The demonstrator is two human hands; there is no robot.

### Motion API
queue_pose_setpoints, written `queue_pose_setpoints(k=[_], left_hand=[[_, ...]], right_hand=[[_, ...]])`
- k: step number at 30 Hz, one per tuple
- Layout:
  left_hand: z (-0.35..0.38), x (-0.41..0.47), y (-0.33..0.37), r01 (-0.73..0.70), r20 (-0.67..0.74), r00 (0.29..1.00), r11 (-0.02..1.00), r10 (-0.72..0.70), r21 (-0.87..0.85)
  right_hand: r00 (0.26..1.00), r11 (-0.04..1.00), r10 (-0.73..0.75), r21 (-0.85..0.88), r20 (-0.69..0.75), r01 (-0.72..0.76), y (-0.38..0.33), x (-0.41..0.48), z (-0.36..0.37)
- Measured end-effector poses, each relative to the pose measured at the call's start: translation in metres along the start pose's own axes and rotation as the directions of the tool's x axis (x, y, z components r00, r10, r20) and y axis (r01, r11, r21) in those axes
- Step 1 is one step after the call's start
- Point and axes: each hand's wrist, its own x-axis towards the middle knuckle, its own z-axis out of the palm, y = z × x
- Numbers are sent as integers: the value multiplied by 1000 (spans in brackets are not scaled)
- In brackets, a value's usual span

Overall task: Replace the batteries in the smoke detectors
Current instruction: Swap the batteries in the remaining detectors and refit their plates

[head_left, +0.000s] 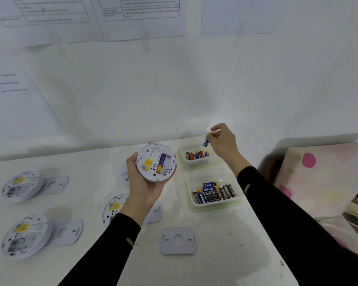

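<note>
Round white plastic smoke detector [155, 162] sat back-side up in the left hand [145, 182], above counter centre, fingers wrapped round its rim. Its battery bay was open: one blue-and-yellow battery [162, 162] seated, the slot beside it looked empty. Right hand [223, 144] hovered at 1 o'clock from the detector, fingers pinched closed on a small blue cylindrical battery [205, 142], directly over the far clear plastic tub of mixed batteries [195, 155]. Cannot tell whether that battery was an old one going in or a fresh one coming out. Near clear plastic tub of blue and dark-red batteries [214, 193] sat at 4 o'clock from the detector, just beside the far one.

Progress, judged: this unit about half done. Three more round white detectors lay back-up on the counter: one at 9 o'clock [22, 185], one at 8 o'clock [25, 236], one [114, 207] at 7 o'clock partly under the left wrist. Their bays were blurred; fill state unclear. Flat white mounting plates lay loose, one [178, 240] at 6 o'clock, so refitting seemingly remained.

White counter [91, 265] ended at the wall at 12 o'clock and dropped off along its right edge, close past the tubs; patterned pink fabric [329, 182] lay beyond. Open room was at 5 to 6 o'clock, near the front.
</note>
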Motion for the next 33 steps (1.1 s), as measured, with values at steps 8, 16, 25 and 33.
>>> queue_pose_setpoints(k=[8, 16, 25, 33], left_hand=[[9, 3, 0, 37, 0, 999, 999, -37, -3], [16, 5, -1, 26, 22, 999, 1000, -26, 13], [25, 3, -8, -19, 3, 1000, 996, 19, 92], [27, -1, -10, -19, -5, 1000, 990, 20, 140]], right_hand=[[977, 932, 78, -363, 197, -2, 42, 28, 20], [860, 868, -491, -3, 139, 497, -11, -47, 28], [767, 778, -588, -81, 256, 623, -14, -94, 38], [775, 780, -552, -136, 308, 611, -22, -92, 36]])
